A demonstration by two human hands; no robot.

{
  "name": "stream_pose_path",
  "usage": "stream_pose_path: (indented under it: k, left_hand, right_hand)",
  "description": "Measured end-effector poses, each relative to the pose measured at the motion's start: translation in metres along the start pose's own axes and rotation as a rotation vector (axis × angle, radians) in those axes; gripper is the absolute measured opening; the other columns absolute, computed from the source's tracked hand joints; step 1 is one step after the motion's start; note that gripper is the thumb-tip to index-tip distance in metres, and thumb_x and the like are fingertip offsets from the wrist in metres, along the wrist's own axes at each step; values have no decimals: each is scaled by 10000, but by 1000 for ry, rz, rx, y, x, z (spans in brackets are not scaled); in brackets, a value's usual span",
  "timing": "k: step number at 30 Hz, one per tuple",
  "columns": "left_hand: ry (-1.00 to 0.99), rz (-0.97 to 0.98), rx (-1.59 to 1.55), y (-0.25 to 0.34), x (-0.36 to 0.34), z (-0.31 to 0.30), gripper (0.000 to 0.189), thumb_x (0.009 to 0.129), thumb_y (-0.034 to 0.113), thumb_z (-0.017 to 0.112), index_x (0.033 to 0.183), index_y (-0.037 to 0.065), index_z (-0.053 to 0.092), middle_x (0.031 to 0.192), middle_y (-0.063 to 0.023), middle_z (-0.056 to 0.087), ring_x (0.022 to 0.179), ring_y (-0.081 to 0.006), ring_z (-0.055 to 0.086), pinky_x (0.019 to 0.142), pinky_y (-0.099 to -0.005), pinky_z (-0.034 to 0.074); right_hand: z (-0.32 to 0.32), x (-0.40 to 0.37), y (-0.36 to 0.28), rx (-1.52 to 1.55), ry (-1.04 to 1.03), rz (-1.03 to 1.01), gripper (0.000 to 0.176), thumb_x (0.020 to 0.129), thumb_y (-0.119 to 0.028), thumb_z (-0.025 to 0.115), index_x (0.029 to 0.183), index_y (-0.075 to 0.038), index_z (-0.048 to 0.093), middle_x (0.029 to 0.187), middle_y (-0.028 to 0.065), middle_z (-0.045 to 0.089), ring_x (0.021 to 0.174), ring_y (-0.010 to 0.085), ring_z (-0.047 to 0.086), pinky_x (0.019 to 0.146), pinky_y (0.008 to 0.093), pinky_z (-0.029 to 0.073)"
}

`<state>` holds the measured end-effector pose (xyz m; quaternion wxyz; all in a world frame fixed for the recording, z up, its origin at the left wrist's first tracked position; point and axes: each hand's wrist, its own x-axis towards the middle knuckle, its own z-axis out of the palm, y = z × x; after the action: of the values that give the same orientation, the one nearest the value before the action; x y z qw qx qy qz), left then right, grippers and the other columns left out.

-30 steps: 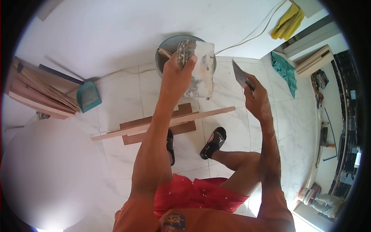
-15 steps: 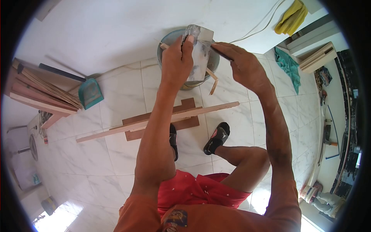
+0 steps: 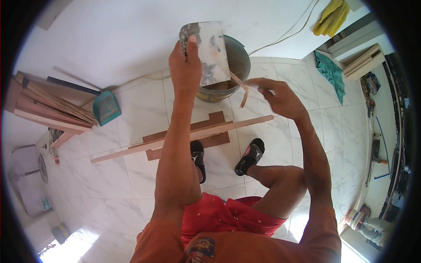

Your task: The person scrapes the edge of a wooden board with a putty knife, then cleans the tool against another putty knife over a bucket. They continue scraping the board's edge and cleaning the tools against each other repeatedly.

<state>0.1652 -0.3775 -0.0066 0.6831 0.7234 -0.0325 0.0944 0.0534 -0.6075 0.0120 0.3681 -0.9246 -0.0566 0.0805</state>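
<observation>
My left hand (image 3: 186, 65) is closed on the near-left edge of a flat whitish board (image 3: 215, 55) with grey smears, thumb on top. The board is held tilted over the left part of a round grey-green bucket (image 3: 239, 57) by the wall. To the right of the bucket, my right hand (image 3: 280, 98) is closed, with the index finger stretched leftward; what it grips is blurred and hard to make out. Its fingertips are close to a bent, splintered wood strip (image 3: 244, 94) that sticks out over the bucket's rim.
Wooden boards (image 3: 201, 131) lie on the tiled floor before my feet. Leaning at left are stacked planks (image 3: 52, 105) and a teal dustpan (image 3: 106, 107). A yellow cloth (image 3: 331, 17), a green cloth (image 3: 329, 74) and tools are at right.
My left hand has moved left with the board, uncovering more of the bucket's right side. My right hand has come down and away from the board; a thin dark edge under its fingers no longer shows.
</observation>
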Motion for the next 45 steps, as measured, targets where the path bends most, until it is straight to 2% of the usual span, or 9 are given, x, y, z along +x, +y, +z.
stream_pose_path:
  k: [5,10,14,15,19,23,29,36,45]
  left_hand:
    - [-65,-372,-285,-12,1,4,336,1002,245,629,1162,-50,651,988,-94,675,771,-156,649,700,-300,582]
    - [-170,-511,-495,-20,-9,14,388,987,203,650,1252,-73,583,1085,-154,689,891,-208,721,771,-313,648]
    - [-206,-590,-655,-3,-12,18,399,992,201,648,1283,-58,561,1109,-150,688,919,-194,711,737,-311,634]
    - [-219,-595,-687,0,-12,17,391,990,200,652,1275,-55,568,1108,-149,689,925,-192,709,736,-313,629]
    - [-184,-516,-647,-14,-10,16,333,984,181,654,1232,-35,601,1076,-131,692,893,-203,711,738,-351,629]
    - [-194,-523,-677,-3,-3,2,358,974,203,682,1227,-40,615,1076,-116,697,907,-170,701,720,-317,614]
    - [-286,-362,-440,-3,4,-7,496,955,314,710,1254,-66,599,1063,-119,692,914,-157,695,730,-303,613]
    - [-416,-525,-357,-4,-7,-1,573,943,374,725,1263,-79,582,1061,-116,692,896,-143,696,742,-296,607]
    - [-511,-616,-556,-7,-20,24,484,976,339,689,1225,-69,608,1079,-114,700,890,-148,704,767,-296,599]
  right_hand:
    - [-1,-4,35,645,300,26,275,987,-138,621,1202,22,680,999,-2,701,902,53,566,835,256,491]
    - [-8,-5,-14,325,409,-3,347,981,-47,553,1319,-6,620,1049,57,717,946,90,616,875,268,504]
    - [3,5,-41,98,392,-414,567,888,125,473,1421,-53,547,1334,139,648,1255,225,619,1076,323,480]
    - [4,5,-41,107,293,-455,732,763,212,466,1430,-79,544,1493,128,522,1415,293,463,1194,391,376]
    - [23,17,-2,-227,306,-626,806,684,226,490,1421,-93,552,1492,118,523,1420,304,450,1202,461,363]
    - [22,18,86,-544,140,-512,721,744,226,483,1394,-74,563,1454,142,551,1368,297,515,1153,438,417]
    - [0,-2,37,125,374,-16,343,988,-112,586,1319,-22,606,1195,105,661,1006,184,638,883,307,508]
    - [-20,25,-22,845,458,180,553,971,-384,680,1256,86,621,1091,98,653,937,139,605,833,292,505]
    - [0,78,-4,735,482,376,720,928,-582,662,1165,98,656,983,132,674,867,172,615,795,314,511]
